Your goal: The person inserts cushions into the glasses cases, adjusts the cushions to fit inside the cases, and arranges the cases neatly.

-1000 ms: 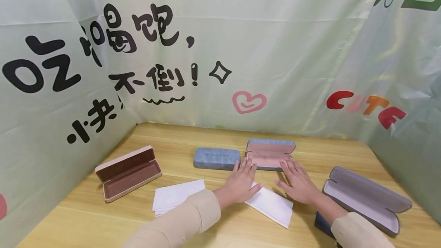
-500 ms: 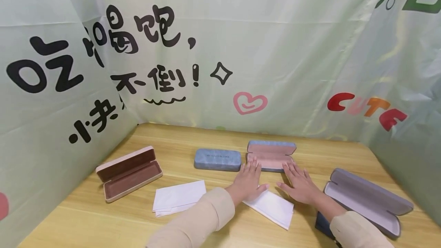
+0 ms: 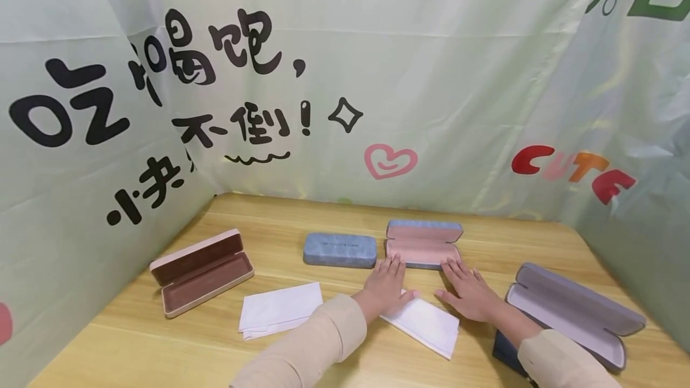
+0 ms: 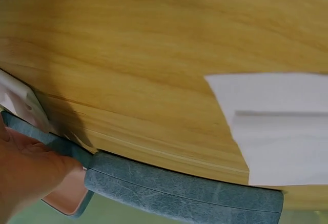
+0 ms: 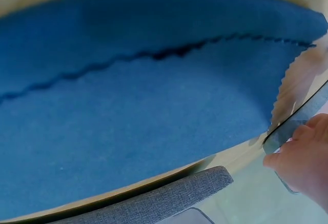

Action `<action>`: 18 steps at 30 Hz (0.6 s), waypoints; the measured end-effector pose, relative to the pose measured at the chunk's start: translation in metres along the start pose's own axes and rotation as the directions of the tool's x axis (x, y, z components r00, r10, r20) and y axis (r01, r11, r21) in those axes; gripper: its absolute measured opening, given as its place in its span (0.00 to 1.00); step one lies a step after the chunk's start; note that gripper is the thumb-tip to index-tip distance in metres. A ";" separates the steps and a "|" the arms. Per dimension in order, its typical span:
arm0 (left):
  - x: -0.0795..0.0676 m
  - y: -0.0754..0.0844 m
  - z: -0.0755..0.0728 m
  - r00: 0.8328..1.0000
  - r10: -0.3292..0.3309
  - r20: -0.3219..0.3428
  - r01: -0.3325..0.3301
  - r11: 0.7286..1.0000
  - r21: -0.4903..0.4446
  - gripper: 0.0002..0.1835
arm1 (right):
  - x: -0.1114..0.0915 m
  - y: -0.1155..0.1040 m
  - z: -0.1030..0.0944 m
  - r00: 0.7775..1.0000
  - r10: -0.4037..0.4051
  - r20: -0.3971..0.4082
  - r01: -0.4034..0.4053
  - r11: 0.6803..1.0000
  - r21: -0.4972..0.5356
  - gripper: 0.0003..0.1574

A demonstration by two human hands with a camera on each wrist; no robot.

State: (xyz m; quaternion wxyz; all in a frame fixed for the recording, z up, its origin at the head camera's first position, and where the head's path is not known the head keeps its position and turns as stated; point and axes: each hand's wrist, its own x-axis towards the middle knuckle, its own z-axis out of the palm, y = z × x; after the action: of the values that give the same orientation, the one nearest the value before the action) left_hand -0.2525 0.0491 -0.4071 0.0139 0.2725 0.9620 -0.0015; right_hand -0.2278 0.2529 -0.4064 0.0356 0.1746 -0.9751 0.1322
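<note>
A blue glasses case with pink lining (image 3: 423, 250) stands with its lid up at the back of the table. On its front edge, towards the left end, rest the straight fingertips of my left hand (image 3: 386, 285). The fingers of my right hand (image 3: 470, 293) touch the same edge near the right end. In the left wrist view the left hand (image 4: 32, 179) partly covers the pink lining. A second blue case (image 3: 339, 250), with its lid down, lies just left of the open one. Under my left thumb side is a folded white cloth (image 3: 426, 325).
Another folded white cloth (image 3: 280, 309) lies at front left. A pink case with brown lining (image 3: 207, 280) stands open farther left. At right sits an open grey case (image 3: 566, 316), with a dark blue cloth (image 5: 128, 116) beside it. Fabric walls (image 3: 458, 106) enclose the table.
My left hand has moved slightly right, its fingertips shifting to the open case's front edge. The right hand has eased back slightly. The cases and cloths keep their places.
</note>
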 end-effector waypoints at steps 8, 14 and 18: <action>0.000 -0.002 0.000 0.999 0.004 0.041 -0.005 0.999 0.037 0.38 | -0.002 0.003 0.000 1.000 -0.013 0.003 0.013 1.000 -0.004 0.40; -0.002 -0.001 -0.001 0.999 0.016 0.043 -0.018 0.999 0.038 0.38 | -0.005 0.005 -0.001 1.000 -0.015 -0.008 0.015 1.000 0.005 0.39; -0.004 0.000 -0.002 0.999 0.031 0.042 -0.032 0.999 0.033 0.38 | -0.007 0.006 -0.004 0.999 -0.032 -0.010 0.033 0.998 0.055 0.37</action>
State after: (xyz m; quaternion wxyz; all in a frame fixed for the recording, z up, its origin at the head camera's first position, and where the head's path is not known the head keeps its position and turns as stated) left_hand -0.2490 0.0470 -0.4045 0.0295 0.2878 0.9569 -0.0231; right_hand -0.2229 0.2615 -0.4052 0.0372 0.1908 -0.9679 0.1591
